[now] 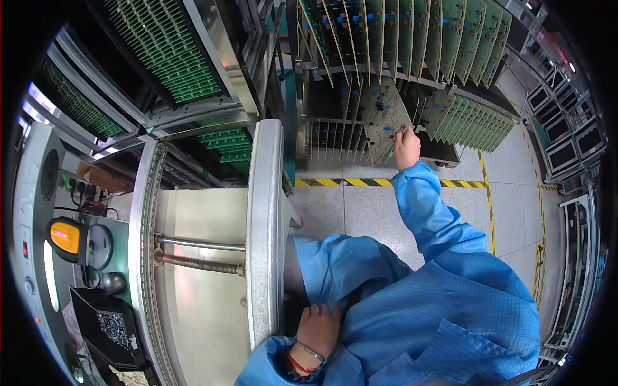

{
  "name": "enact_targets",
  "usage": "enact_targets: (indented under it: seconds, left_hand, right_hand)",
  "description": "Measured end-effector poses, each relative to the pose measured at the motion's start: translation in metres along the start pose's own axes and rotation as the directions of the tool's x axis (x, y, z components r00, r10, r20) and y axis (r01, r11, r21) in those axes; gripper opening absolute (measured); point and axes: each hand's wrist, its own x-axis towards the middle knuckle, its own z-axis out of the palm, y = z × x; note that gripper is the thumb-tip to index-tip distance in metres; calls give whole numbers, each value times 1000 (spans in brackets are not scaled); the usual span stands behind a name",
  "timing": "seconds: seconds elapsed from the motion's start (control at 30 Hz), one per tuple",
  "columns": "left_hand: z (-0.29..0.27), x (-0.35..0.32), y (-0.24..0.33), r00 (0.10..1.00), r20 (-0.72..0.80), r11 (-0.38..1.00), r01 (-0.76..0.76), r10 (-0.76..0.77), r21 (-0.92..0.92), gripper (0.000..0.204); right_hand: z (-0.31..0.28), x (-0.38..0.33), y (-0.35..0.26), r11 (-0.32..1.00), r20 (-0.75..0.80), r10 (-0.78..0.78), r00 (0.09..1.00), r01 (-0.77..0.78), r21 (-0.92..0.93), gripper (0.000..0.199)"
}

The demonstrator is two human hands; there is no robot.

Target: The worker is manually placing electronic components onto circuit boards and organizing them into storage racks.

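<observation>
My right hand (406, 148) reaches forward and pinches the near edge of a light-coloured circuit board (381, 116). This board stands upright and slightly tilted in the lower tier of a rack, with small blue parts on its face. Darker boards stand beside it on the left. Low and near my body, my left hand (318, 329) lies back up against my blue coat, its fingers loosely spread with nothing seen in them. A bracelet and a red cord circle that wrist. Its fingertips are partly in shadow.
Rows of upright circuit boards (444, 38) fill the upper tier, and green boards (473, 122) stand lower right. On the left is a metal-framed machine (265, 231) with a rod and a screw shaft. A black bin (112, 328) holds small metal parts. Yellow-black tape (370, 183) marks the floor.
</observation>
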Motion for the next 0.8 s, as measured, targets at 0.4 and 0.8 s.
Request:
enact_targets:
  seconds: [0.4, 0.8]
  left_hand:
    - [-1, -3, -5, 993, -114, 999, -31, 33, 12, 29]
    - [5, -6, -9, 985, -165, 999, -42, 43, 10, 31]
  right_hand:
    - [36, 25, -12, 995, 9, -62, 998, 63, -76, 18]
    - [87, 82, 7, 993, 111, -91, 990, 99, -64, 16]
